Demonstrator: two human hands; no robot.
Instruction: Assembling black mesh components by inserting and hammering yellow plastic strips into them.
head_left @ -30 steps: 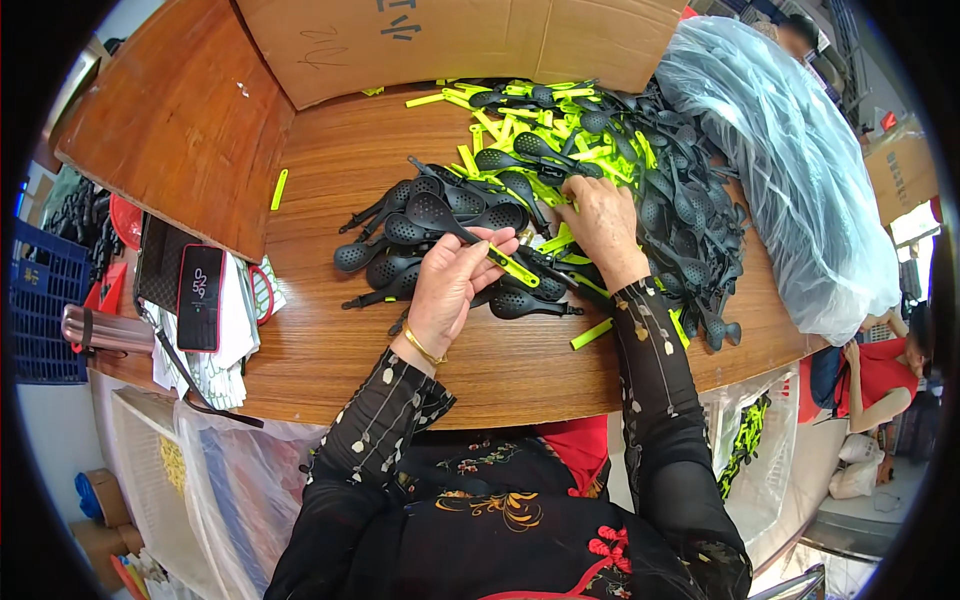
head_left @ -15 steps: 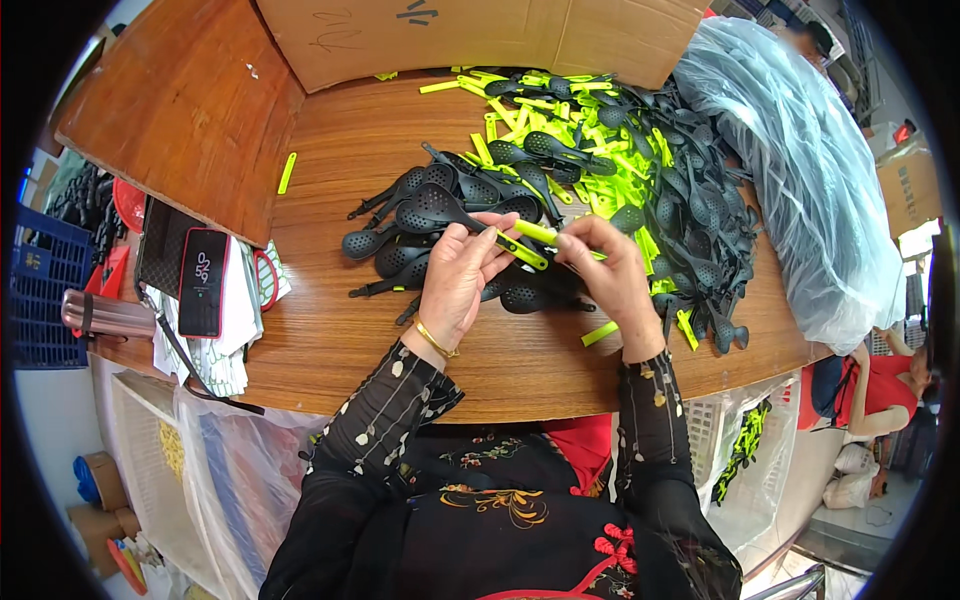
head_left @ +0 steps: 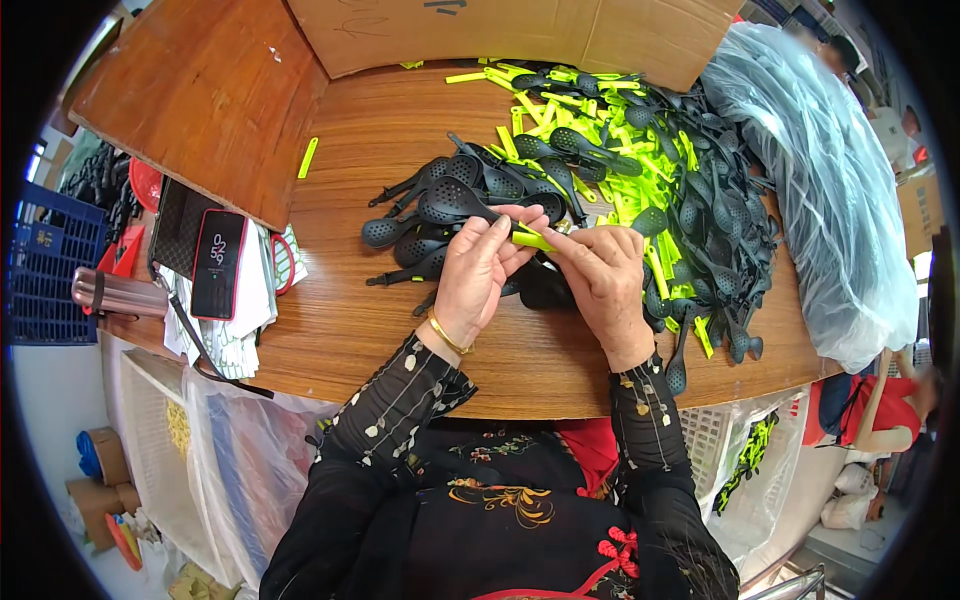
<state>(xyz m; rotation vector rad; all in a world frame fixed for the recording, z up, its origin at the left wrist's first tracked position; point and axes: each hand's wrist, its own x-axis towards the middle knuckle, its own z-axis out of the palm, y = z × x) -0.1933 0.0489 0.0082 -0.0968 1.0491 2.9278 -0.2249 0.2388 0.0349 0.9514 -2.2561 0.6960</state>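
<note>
My left hand (head_left: 474, 278) is closed around the handle of a black perforated spoon (head_left: 452, 200), whose bowl points up and left. A lime-green handle piece (head_left: 531, 241) lies along that handle, between both hands. My right hand (head_left: 607, 285) pinches at the far end of the green piece, its thumb and fingertips close together. Exactly how the piece sits on the spoon is partly covered by fingers. Just beyond my left hand rests a bunch of black perforated spoons (head_left: 408, 252).
Loose green handle pieces (head_left: 632, 180) and more black spoons (head_left: 725, 225) heap up at right. A cardboard sheet (head_left: 520, 45) and wooden board (head_left: 205, 100) wall the table. Left are a phone (head_left: 218, 265) and metal flask (head_left: 120, 292); a plastic-wrapped bundle (head_left: 815, 190) borders the right.
My right hand has come in against the spoon's handle, bringing its green piece up to my left fingers. The whole view has shifted slightly, so the table things appear further right.
</note>
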